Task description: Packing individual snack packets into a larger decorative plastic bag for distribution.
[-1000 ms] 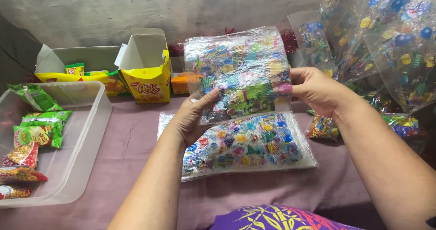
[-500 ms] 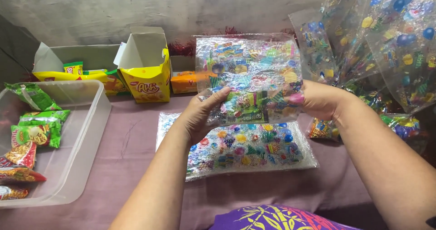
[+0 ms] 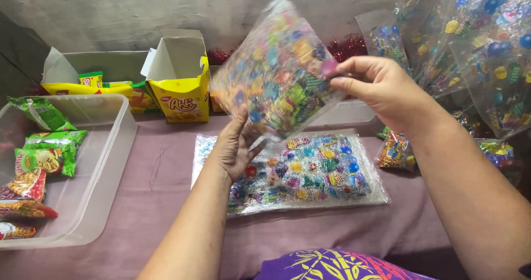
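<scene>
Both hands hold up a clear plastic bag (image 3: 279,72) printed with small colourful shapes, tilted above the table. My left hand (image 3: 235,147) grips its lower left edge from beneath. My right hand (image 3: 376,86) pinches its right edge. Directly below lies a flat stack of the same printed bags (image 3: 315,169) on the mauve tablecloth (image 3: 160,191).
A clear plastic tub (image 3: 108,164) at the left holds several snack packets (image 3: 47,158). Behind it stand an open yellow carton (image 3: 180,86) and a low yellow box (image 3: 83,81). More printed bags (image 3: 475,37) hang at the right, above a small snack packet (image 3: 394,150).
The bag has been lifted higher and tilted, its top now pointing up and away. My right hand rose with it; my left hand stayed low at its bottom edge.
</scene>
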